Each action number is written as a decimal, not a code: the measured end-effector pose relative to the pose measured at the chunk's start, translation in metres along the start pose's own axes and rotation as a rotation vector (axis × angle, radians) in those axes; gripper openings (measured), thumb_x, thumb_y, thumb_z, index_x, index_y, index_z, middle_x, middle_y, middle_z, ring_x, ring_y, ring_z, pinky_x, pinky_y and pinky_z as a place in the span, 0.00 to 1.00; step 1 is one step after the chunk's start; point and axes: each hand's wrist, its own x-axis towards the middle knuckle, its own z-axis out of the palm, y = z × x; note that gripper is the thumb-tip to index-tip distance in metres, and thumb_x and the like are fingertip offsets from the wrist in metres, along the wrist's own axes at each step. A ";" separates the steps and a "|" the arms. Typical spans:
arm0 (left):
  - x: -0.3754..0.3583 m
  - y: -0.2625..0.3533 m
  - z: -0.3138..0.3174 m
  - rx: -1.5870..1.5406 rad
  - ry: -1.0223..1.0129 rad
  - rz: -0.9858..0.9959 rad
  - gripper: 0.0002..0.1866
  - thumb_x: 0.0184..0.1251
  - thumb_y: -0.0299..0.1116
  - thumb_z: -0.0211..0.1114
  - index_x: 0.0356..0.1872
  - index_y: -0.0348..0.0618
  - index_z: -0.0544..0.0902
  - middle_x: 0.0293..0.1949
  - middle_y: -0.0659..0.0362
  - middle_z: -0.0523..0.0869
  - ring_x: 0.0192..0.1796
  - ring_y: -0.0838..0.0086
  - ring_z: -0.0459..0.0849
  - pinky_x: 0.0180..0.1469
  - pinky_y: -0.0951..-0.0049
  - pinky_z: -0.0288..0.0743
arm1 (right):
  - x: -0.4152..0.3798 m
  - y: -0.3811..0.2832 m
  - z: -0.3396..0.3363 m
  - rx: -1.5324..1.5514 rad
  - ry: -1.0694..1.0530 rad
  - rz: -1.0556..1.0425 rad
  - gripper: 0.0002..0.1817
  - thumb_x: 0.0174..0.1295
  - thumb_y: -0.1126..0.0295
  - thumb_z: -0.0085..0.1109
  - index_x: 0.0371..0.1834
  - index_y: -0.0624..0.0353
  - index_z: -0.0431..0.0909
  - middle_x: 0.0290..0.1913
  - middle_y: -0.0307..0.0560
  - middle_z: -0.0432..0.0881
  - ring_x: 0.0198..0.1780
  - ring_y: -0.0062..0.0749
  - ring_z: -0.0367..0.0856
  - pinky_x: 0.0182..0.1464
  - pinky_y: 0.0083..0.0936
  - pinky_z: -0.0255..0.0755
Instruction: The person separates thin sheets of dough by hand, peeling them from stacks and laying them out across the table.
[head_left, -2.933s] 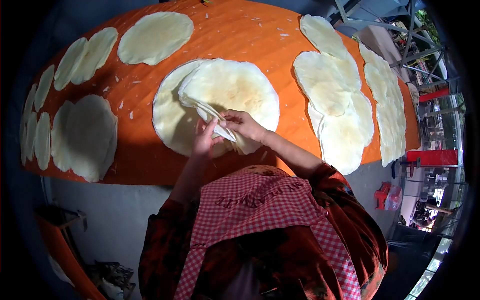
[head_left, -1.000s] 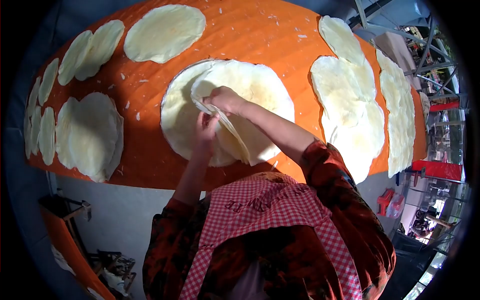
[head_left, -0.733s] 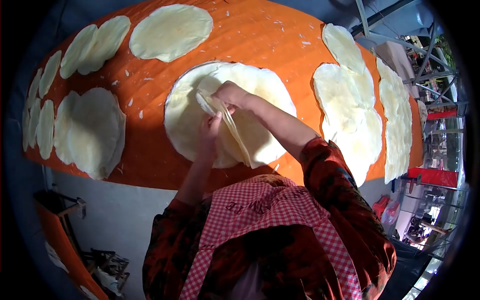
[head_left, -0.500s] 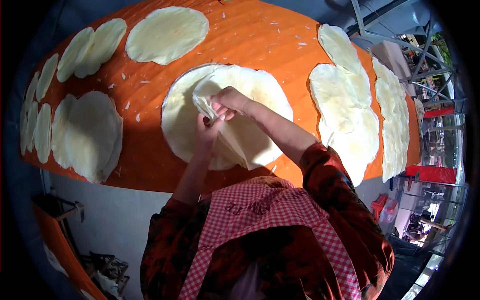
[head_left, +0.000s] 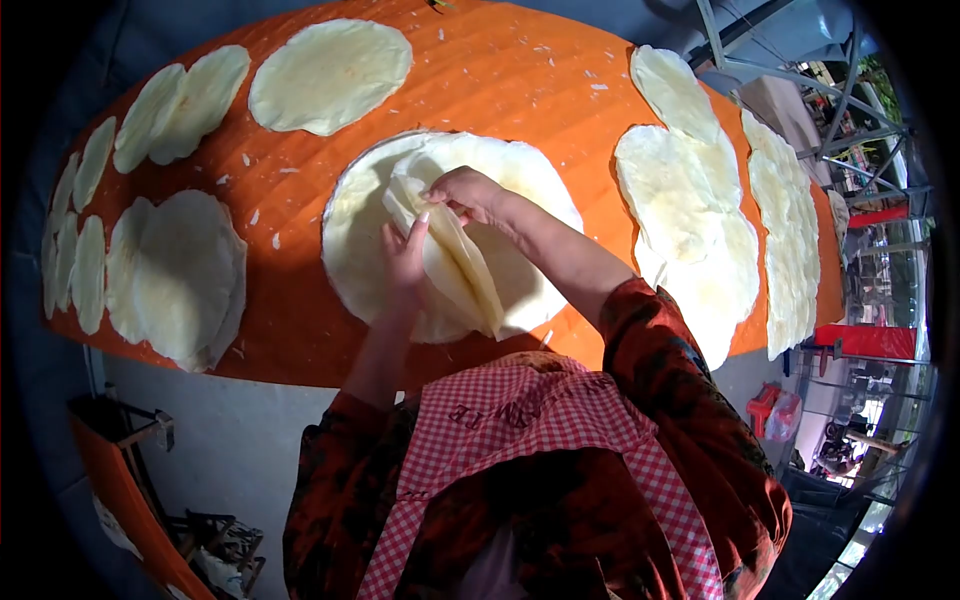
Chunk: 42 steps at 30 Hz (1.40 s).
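A stack of thin, pale round sheets (head_left: pixel 535 180) lies on the orange table near its front edge. One sheet on top is partly lifted and folded (head_left: pixel 450 255), standing up in a ridge toward me. My right hand (head_left: pixel 468 195) pinches the upper end of this fold, its fingers bent over the sheet. Against the fold's left side is my left hand (head_left: pixel 405 252), with its thumb and fingers at the sheet's edge; its fingers are partly apart and whether they grip is unclear.
More flat sheets lie at the left (head_left: pixel 185 270), at the far side (head_left: pixel 330 75) and at the right (head_left: pixel 685 200) of the orange table (head_left: pixel 510 75). Small white scraps are scattered on it. Metal framing (head_left: pixel 850 140) stands at the right.
The lifted sheet has opened into a longer upright fold. My left hand has moved slightly left and apart from my right hand, which has shifted a little up.
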 end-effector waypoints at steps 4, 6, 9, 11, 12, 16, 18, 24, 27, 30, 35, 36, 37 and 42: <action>0.019 -0.015 -0.018 0.231 -0.047 0.076 0.16 0.62 0.29 0.62 0.49 0.36 0.73 0.39 0.58 0.81 0.39 0.74 0.79 0.42 0.73 0.73 | -0.007 0.012 -0.003 -0.174 0.079 -0.200 0.12 0.58 0.67 0.57 0.39 0.63 0.81 0.31 0.46 0.80 0.31 0.32 0.75 0.29 0.32 0.70; 0.022 -0.015 -0.031 0.309 -0.010 0.025 0.15 0.61 0.27 0.61 0.48 0.35 0.75 0.38 0.59 0.81 0.38 0.74 0.79 0.42 0.73 0.73 | -0.027 0.013 -0.013 -0.442 0.288 -0.426 0.12 0.60 0.68 0.55 0.38 0.66 0.80 0.31 0.52 0.81 0.33 0.39 0.78 0.35 0.36 0.71; 0.013 -0.005 -0.045 0.344 0.059 -0.035 0.12 0.59 0.25 0.59 0.44 0.36 0.77 0.36 0.60 0.81 0.38 0.74 0.79 0.42 0.72 0.74 | -0.071 -0.011 -0.067 -0.872 0.504 -0.474 0.12 0.61 0.69 0.49 0.37 0.70 0.76 0.34 0.64 0.81 0.40 0.54 0.80 0.44 0.42 0.72; 0.010 0.000 -0.067 0.330 0.035 -0.042 0.10 0.59 0.26 0.59 0.42 0.38 0.77 0.37 0.59 0.81 0.37 0.73 0.79 0.43 0.71 0.74 | -0.093 -0.038 -0.096 -0.971 0.562 -0.478 0.11 0.60 0.71 0.45 0.40 0.67 0.74 0.35 0.65 0.80 0.44 0.58 0.78 0.44 0.45 0.72; 0.012 -0.001 -0.070 0.324 0.017 -0.047 0.10 0.58 0.27 0.60 0.41 0.39 0.77 0.37 0.58 0.80 0.37 0.72 0.79 0.44 0.70 0.74 | -0.099 -0.056 -0.109 -1.074 0.584 -0.526 0.12 0.60 0.71 0.45 0.41 0.66 0.74 0.36 0.65 0.80 0.44 0.57 0.79 0.45 0.44 0.73; 0.014 -0.007 -0.078 0.449 0.153 -0.053 0.13 0.58 0.28 0.59 0.44 0.37 0.77 0.39 0.56 0.81 0.38 0.69 0.79 0.44 0.67 0.75 | -0.121 -0.164 -0.164 -1.307 0.679 -0.546 0.12 0.55 0.71 0.49 0.36 0.63 0.80 0.37 0.60 0.82 0.41 0.51 0.82 0.46 0.41 0.76; 0.017 -0.011 -0.093 0.541 0.150 -0.033 0.16 0.58 0.28 0.59 0.48 0.37 0.76 0.42 0.55 0.80 0.41 0.67 0.79 0.46 0.64 0.75 | -0.111 -0.216 -0.245 -1.406 0.834 -0.749 0.12 0.52 0.66 0.54 0.29 0.63 0.82 0.35 0.59 0.83 0.41 0.51 0.82 0.43 0.42 0.76; -0.020 -0.001 -0.076 0.389 0.089 -0.165 0.27 0.57 0.28 0.59 0.61 0.38 0.68 0.52 0.51 0.77 0.52 0.58 0.78 0.55 0.57 0.73 | -0.110 -0.210 -0.469 -0.746 1.231 -0.647 0.15 0.53 0.64 0.54 0.28 0.68 0.80 0.28 0.62 0.82 0.30 0.48 0.84 0.32 0.40 0.76; -0.034 -0.018 -0.084 0.184 0.113 -0.248 0.31 0.55 0.28 0.60 0.64 0.41 0.65 0.56 0.51 0.74 0.57 0.55 0.74 0.59 0.54 0.69 | -0.055 -0.127 -0.524 -0.031 1.239 -0.618 0.14 0.56 0.65 0.55 0.36 0.68 0.77 0.29 0.50 0.81 0.25 0.39 0.82 0.20 0.33 0.75; -0.054 -0.021 -0.057 0.137 0.214 -0.284 0.34 0.54 0.27 0.59 0.66 0.42 0.62 0.59 0.52 0.71 0.61 0.55 0.70 0.62 0.51 0.66 | 0.003 -0.025 -0.548 0.349 1.057 -0.431 0.14 0.54 0.64 0.62 0.37 0.63 0.77 0.28 0.51 0.80 0.22 0.35 0.80 0.18 0.33 0.75; -0.058 -0.033 -0.087 0.049 0.234 -0.362 0.36 0.54 0.30 0.60 0.67 0.43 0.59 0.61 0.52 0.69 0.63 0.56 0.68 0.62 0.51 0.66 | 0.088 0.104 -0.466 -0.156 1.420 -0.472 0.08 0.55 0.71 0.54 0.28 0.65 0.78 0.26 0.55 0.80 0.26 0.40 0.78 0.29 0.35 0.71; -0.060 -0.033 -0.076 0.045 0.187 -0.323 0.36 0.54 0.31 0.60 0.67 0.43 0.60 0.61 0.52 0.69 0.63 0.56 0.68 0.62 0.51 0.66 | 0.114 0.133 -0.420 0.183 1.005 -0.783 0.06 0.58 0.76 0.48 0.32 0.61 0.76 0.28 0.47 0.79 0.30 0.36 0.78 0.31 0.31 0.71; -0.064 -0.032 -0.065 0.039 0.141 -0.291 0.36 0.54 0.33 0.61 0.67 0.43 0.60 0.60 0.52 0.69 0.63 0.56 0.68 0.62 0.51 0.66 | 0.069 0.123 -0.336 0.202 0.638 -0.873 0.05 0.61 0.76 0.47 0.36 0.61 0.74 0.31 0.42 0.78 0.34 0.33 0.77 0.35 0.29 0.72; -0.057 -0.004 -0.007 -0.008 0.089 -0.363 0.32 0.57 0.34 0.60 0.65 0.44 0.62 0.60 0.51 0.69 0.62 0.57 0.70 0.60 0.54 0.70 | -0.103 0.119 -0.058 -0.736 0.104 -1.056 0.30 0.63 0.51 0.51 0.59 0.66 0.66 0.52 0.57 0.75 0.53 0.42 0.76 0.48 0.33 0.74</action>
